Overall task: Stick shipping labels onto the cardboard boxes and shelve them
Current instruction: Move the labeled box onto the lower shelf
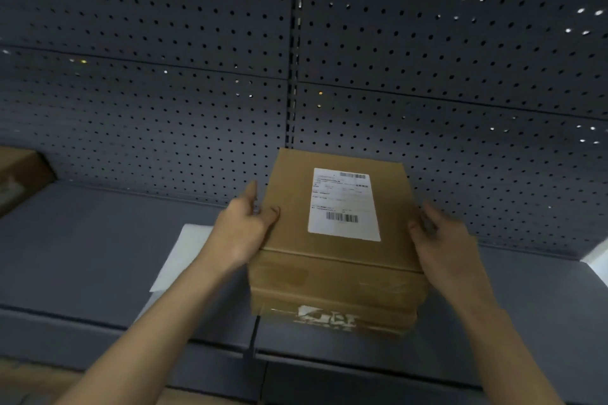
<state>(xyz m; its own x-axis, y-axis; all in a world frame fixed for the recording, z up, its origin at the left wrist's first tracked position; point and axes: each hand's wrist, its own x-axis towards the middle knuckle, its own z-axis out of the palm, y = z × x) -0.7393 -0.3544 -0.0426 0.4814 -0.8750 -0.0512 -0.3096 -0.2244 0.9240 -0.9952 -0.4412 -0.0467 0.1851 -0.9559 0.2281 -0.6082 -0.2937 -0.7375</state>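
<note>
A brown cardboard box (335, 260) sits on the dark grey shelf (82, 256), in the middle of the view. A white shipping label (343, 204) with barcodes is stuck on its top face. My left hand (245, 230) grips the box's left side, thumb on the top edge. My right hand (444, 240) presses against the right side, fingers spread along the edge. Torn white tape remnants show on the box's front face, low down.
A white sheet (184, 253) lies on the shelf under my left forearm. Another cardboard box (19, 171) stands at the far left of the shelf. A perforated grey back panel (460, 59) rises behind. A white object (598, 256) shows at the right edge.
</note>
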